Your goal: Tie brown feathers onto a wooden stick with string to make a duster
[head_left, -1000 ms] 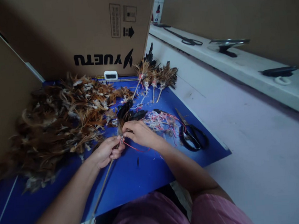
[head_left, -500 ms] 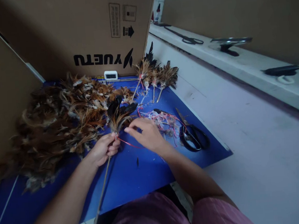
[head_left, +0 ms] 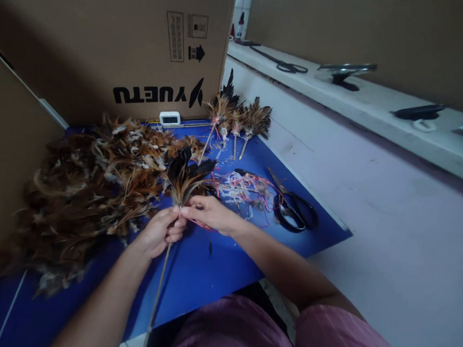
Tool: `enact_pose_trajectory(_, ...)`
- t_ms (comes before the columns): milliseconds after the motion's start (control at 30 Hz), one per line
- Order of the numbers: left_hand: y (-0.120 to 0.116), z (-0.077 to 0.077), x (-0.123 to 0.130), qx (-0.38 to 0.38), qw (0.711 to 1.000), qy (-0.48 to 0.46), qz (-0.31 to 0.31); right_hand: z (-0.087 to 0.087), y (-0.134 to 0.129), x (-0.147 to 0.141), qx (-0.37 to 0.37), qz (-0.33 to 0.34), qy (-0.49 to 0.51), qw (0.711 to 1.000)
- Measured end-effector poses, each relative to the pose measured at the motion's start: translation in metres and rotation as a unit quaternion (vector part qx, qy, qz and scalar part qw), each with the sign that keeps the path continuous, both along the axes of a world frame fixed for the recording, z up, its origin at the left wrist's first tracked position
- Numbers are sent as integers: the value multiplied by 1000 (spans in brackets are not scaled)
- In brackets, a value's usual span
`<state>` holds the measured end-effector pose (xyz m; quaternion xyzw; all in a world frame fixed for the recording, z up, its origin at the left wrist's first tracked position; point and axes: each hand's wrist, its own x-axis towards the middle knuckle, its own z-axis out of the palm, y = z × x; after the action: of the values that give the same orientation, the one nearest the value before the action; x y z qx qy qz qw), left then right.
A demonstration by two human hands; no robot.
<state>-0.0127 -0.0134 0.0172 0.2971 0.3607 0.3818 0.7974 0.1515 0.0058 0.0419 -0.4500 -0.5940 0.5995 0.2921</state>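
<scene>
My left hand (head_left: 162, 231) is closed round the thin stick (head_left: 159, 290) of a feather duster (head_left: 185, 181), just below its black and brown feathers. The stick slants down past the table's near edge. Fingers and thumb of my right hand (head_left: 210, 213) pinch at the bound base of the feathers, touching my left fingertips. A red string (head_left: 198, 224) runs from there under the right hand; its far end is hidden. Left of the duster spreads a big heap of loose brown feathers (head_left: 92, 190).
Black-handled scissors (head_left: 294, 211) lie on the blue tabletop (head_left: 207, 266), beside tangled red and white strings (head_left: 242, 186). Several small feather bundles on sticks (head_left: 231, 122) rest at the back, near a white digital display (head_left: 170, 118). A cardboard box (head_left: 86, 56) stands behind; a ledge (head_left: 341, 98) holds tools.
My right hand has moved left and in to the feather base, where its fingers now pinch beside my left hand. The left hand keeps its hold on the duster. The view has shifted slightly.
</scene>
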Motion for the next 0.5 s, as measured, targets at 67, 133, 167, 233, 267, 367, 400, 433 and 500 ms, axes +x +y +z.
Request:
enact_pose_trajectory(67,-1,-1,0,0,1000,3,-2,-2,1,-2,15,15,24,999)
enact_pose_trajectory(133,-1,-2,-1,5,1000,9,5,-3,1,0,22,58,38,997)
enact_pose_trajectory(167,-1,-2,-1,8,1000,11,8,-4,2,2,16,83,42,996)
enact_pose_trajectory(233,0,-2,-2,11,1000,15,9,-4,2,6,-20,112,53,992)
enact_pose_trajectory(267,0,-2,-2,12,1000,16,6,-4,2,8,-42,111,60,991)
enact_pose_trajectory(367,-1,0,-2,16,1000,20,-10,-3,2,11,-63,76,44,994)
enact_pose_trajectory(400,-1,0,-2,19,1000,21,-12,-3,2,12,-47,59,27,997)
enact_pose_trajectory(433,-1,0,-2,23,999,22,-13,-4,2,12,-21,42,10,999)
enact_pose_trajectory(500,-1,0,-2,27,999,27,-11,-6,3,11,28,17,-16,999)
